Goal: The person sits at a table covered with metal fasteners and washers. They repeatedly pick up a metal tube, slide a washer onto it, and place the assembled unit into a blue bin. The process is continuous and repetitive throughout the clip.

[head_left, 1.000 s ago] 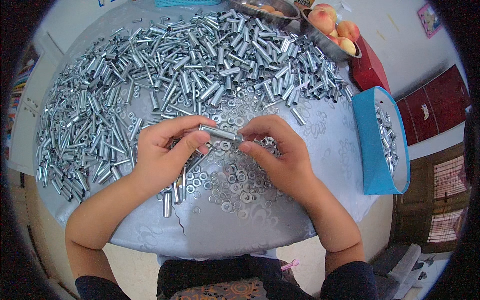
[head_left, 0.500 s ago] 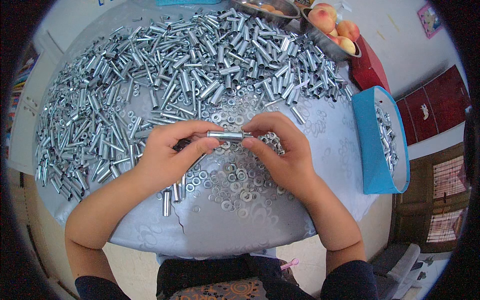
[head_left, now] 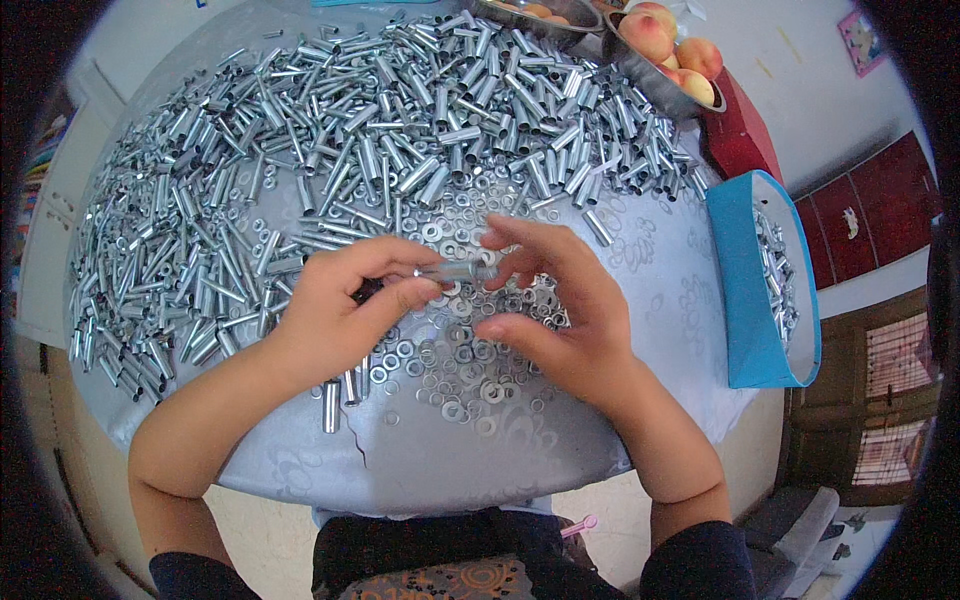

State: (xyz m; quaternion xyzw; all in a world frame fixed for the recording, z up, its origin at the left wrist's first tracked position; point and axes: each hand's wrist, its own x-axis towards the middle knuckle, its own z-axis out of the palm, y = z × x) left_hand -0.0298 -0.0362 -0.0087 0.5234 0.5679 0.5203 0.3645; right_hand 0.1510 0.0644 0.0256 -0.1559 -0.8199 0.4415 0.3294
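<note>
Between the thumb and fingers of my left hand [head_left: 335, 305] is a shiny metal expansion bolt [head_left: 462, 271], lying roughly level and pointing right. It is smeared by motion, so its right end is unclear. My right hand [head_left: 575, 300] is just beside that end, thumb and fingers spread apart. Below and between the hands lie many flat washers [head_left: 455, 410] and nuts [head_left: 545, 300]. A wide heap of metal sleeves and bolts [head_left: 380, 110] covers the far and left parts of the table. A few sleeves [head_left: 332, 408] lie near my left wrist.
On the right edge stands a blue fabric bin [head_left: 745, 290] with metal parts [head_left: 775, 270] inside. At the back right are a metal bowl [head_left: 650, 85] of peaches, another metal bowl [head_left: 560, 35] and a red box [head_left: 745, 130]. A patterned grey cloth [head_left: 320, 455] covers the round table.
My right hand has let go of the bolt's right end and its fingers have spread apart. My left hand keeps its hold in nearly the same place.
</note>
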